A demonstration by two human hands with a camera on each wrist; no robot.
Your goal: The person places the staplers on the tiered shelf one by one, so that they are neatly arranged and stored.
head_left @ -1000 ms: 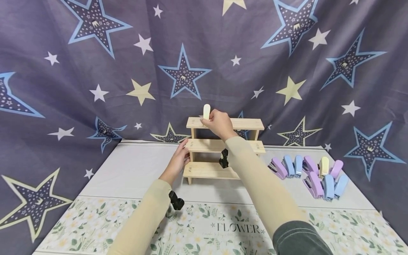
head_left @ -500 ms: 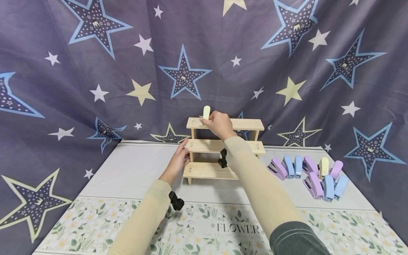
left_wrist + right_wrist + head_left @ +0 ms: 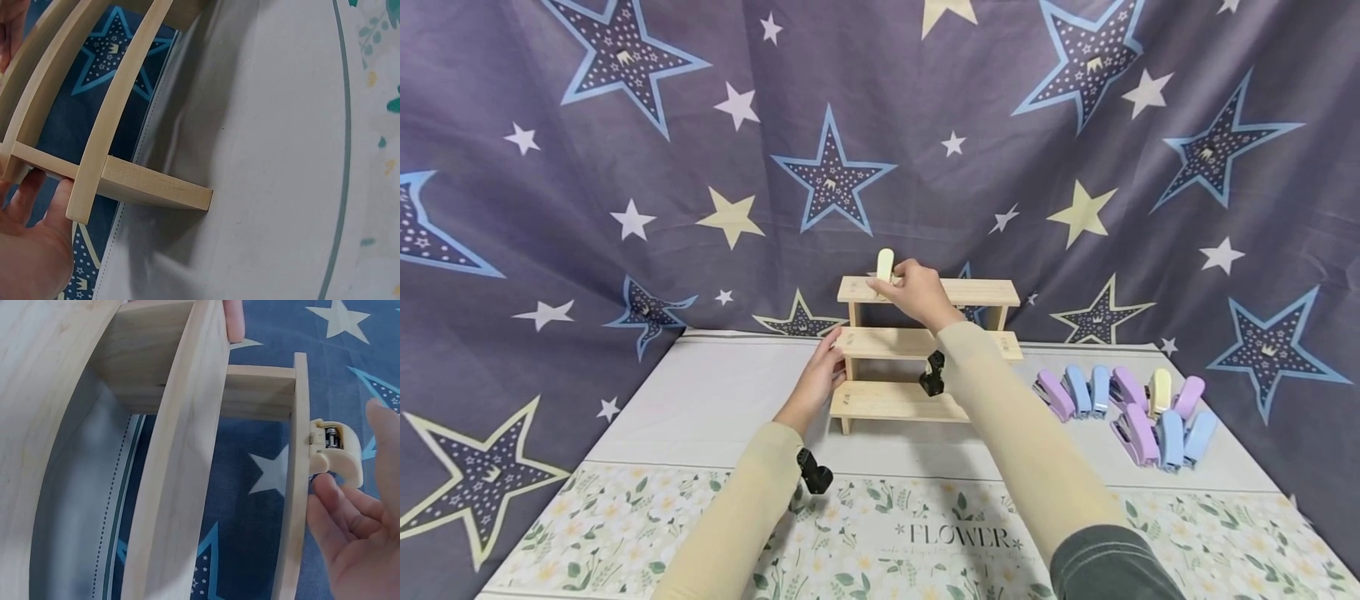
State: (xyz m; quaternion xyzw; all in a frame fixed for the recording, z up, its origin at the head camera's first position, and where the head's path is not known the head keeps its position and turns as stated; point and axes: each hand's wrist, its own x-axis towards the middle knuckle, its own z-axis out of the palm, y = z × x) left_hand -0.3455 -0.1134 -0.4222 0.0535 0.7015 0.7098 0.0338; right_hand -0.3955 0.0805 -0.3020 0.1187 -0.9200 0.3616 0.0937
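Observation:
A three-tier wooden shelf stands at the middle back of the table. On its top board, left of centre, a pale yellow stapler sits upright. My right hand is around the stapler, its thumb spread away from it; in the right wrist view the fingertips are right at the side of the stapler. Against the left end of the shelf lies my left hand. Seen from the left wrist, the left fingers curl onto the shelf's left side piece by the middle board.
To the right of the shelf, purple, blue and yellow staplers stand close together in two rows. A dark star-patterned curtain hangs right behind the shelf. Along the table's front runs a flower-printed cloth.
The right thumb and fingers have spread slightly from the yellow stapler, which stays in place on the top board. The left hand has not moved.

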